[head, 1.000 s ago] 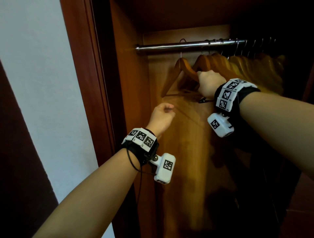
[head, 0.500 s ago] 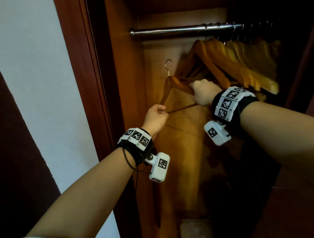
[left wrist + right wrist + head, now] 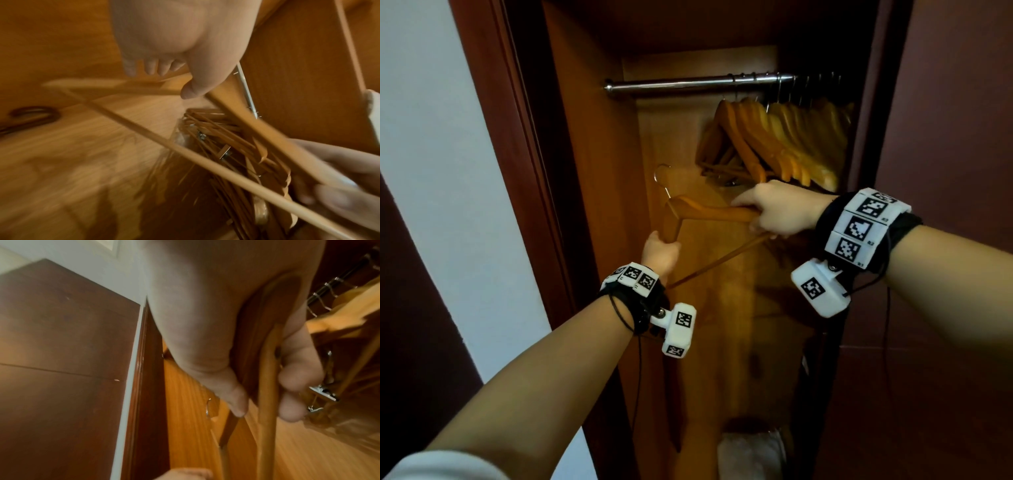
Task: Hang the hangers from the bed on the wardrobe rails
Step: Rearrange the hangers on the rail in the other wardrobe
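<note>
A wooden hanger [image 3: 709, 214] with a metal hook [image 3: 661, 178] is held in the air inside the wardrobe, well below the steel rail [image 3: 688, 84]. My right hand [image 3: 774, 210] grips its right shoulder arm and bar. My left hand [image 3: 661, 251] grips its left arm near the lower end. In the left wrist view the thumb and fingers [image 3: 189, 91] curl round the hanger's arm [image 3: 257, 133]. The right wrist view shows fingers [image 3: 296, 379] wrapped round the wood [image 3: 267, 386]. Several more wooden hangers [image 3: 784, 144] hang bunched on the rail's right part.
The wardrobe's left side panel [image 3: 592, 205] and dark door frame [image 3: 517, 137] stand close on the left; a dark door [image 3: 945, 171] is on the right. The rail's left stretch is bare. Something white [image 3: 750, 452] lies on the wardrobe floor.
The hanger has come off the rail and dropped lower and toward me. My left hand, empty a second ago, took hold of its left arm. The right hand kept its grip.
</note>
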`<act>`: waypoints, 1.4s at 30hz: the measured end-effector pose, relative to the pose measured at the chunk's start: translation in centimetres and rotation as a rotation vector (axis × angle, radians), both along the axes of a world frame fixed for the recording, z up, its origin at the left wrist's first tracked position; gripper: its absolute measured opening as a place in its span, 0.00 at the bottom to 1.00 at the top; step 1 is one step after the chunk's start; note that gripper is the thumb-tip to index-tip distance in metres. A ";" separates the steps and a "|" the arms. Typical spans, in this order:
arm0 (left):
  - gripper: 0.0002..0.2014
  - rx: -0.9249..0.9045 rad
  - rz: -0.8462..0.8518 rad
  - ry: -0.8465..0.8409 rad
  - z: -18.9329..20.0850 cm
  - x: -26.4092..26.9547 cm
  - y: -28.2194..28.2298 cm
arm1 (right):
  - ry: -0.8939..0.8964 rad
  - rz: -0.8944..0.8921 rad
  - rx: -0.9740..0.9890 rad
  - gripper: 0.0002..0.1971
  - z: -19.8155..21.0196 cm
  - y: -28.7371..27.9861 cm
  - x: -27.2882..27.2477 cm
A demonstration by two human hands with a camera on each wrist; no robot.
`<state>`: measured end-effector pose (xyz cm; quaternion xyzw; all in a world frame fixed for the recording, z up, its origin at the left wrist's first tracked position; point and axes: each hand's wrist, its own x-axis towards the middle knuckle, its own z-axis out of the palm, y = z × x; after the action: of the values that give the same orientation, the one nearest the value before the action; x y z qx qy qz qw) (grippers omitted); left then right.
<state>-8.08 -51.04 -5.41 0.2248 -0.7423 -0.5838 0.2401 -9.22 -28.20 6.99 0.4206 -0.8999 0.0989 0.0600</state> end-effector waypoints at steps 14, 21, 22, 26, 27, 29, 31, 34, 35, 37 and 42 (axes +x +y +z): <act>0.09 -0.016 0.214 0.104 -4.8 9.7 3.6 | 0.083 0.138 -0.014 0.28 -2.2 6.2 3.5; 0.12 0.036 0.134 0.195 -4.3 15.6 3.6 | 0.325 0.080 -0.171 0.22 -3.7 4.3 4.1; 0.12 0.037 0.128 0.193 -4.0 16.2 3.7 | 0.338 0.069 -0.190 0.22 -3.9 4.0 4.0; 0.08 0.026 0.164 0.218 -2.8 18.2 3.8 | 0.381 0.097 -0.261 0.21 -4.5 2.4 3.9; 0.08 0.022 0.181 0.223 -2.6 18.6 3.8 | 0.386 0.109 -0.284 0.22 -4.5 1.9 4.0; 0.07 0.030 0.214 0.235 -2.1 19.1 3.8 | 0.365 0.120 -0.310 0.25 -4.5 1.2 4.5; 0.08 0.052 0.240 0.254 -1.7 19.3 4.0 | 0.327 0.147 -0.311 0.28 -4.6 0.5 5.1; 0.08 0.089 0.256 0.282 -1.0 19.0 4.4 | 0.211 0.210 -0.331 0.28 -5.1 -0.3 5.9; 0.08 0.101 0.258 0.281 -0.8 18.6 4.6 | 0.176 0.224 -0.329 0.27 -5.4 -0.5 6.0; 0.07 0.119 0.261 0.276 -0.4 17.7 4.9 | 0.111 0.248 -0.300 0.25 -6.0 -1.2 6.2; 0.01 0.184 0.183 0.243 0.7 14.9 5.7 | -0.019 0.306 -0.196 0.23 -7.6 -2.3 6.2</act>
<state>6.77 -45.35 -4.73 0.2402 -0.6279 -0.6478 0.3584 -3.00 -30.46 -0.61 0.5438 -0.8119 0.1981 0.0765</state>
